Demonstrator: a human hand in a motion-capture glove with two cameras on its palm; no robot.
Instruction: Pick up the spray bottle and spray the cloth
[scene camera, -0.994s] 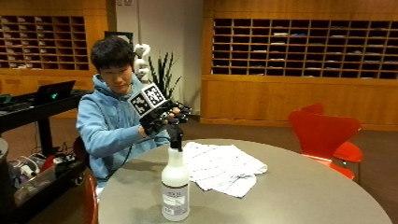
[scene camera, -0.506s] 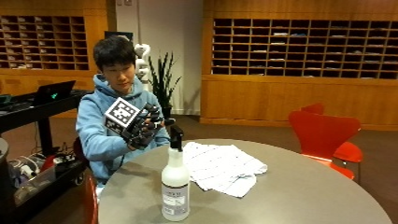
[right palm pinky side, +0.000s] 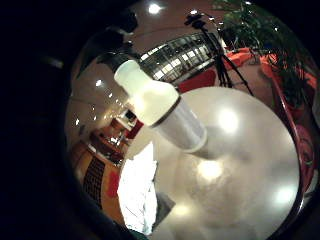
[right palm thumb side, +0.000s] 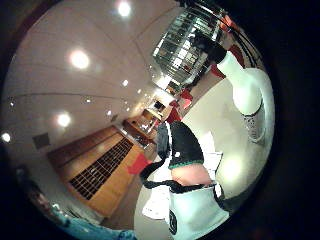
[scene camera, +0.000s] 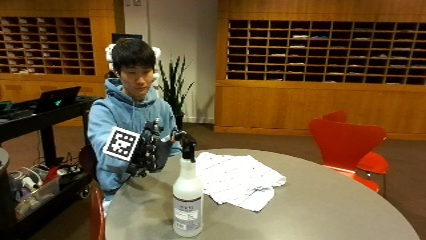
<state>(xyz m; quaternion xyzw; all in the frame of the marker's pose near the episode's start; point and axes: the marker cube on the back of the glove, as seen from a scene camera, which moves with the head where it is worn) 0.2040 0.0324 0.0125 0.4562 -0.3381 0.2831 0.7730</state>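
From the outside view, a person in a light blue hooded top sat at the far left edge of a round grey bench (scene camera: 319, 200). The gloved right hand (scene camera: 154, 150) was raised above the bench at chest height, just left of the spray bottle's black nozzle and level with it. Its fingers were spread and only slightly bent, closed around nothing; a small gap seemed to remain between them and the nozzle, though contact could not be ruled out. The spray bottle (scene camera: 188, 200) stood upright near the near left edge of the bench, white-bodied with a label low on its front. The cloth (scene camera: 236, 177), white and rumpled, lay flat on the bench just right of and behind the bottle, apart from it. A red chair (scene camera: 349, 145) stood at the right of the bench, a black cart (scene camera: 40, 150) with a laptop at the left, and a potted plant (scene camera: 172, 85) behind the person.

In the little finger side palm view, the spray bottle (right palm pinky side: 160, 110) filled the middle, standing on the bench (right palm pinky side: 240, 165), with the cloth (right palm pinky side: 137, 195) lying beyond it.

In the thumb side palm view, a black-capped fingertip (right palm thumb side: 182, 147) showed in front of the cloth (right palm thumb side: 210, 155), and the spray bottle (right palm thumb side: 245, 90) stood on the bench (right palm thumb side: 210, 110) beside it, untouched by that finger.
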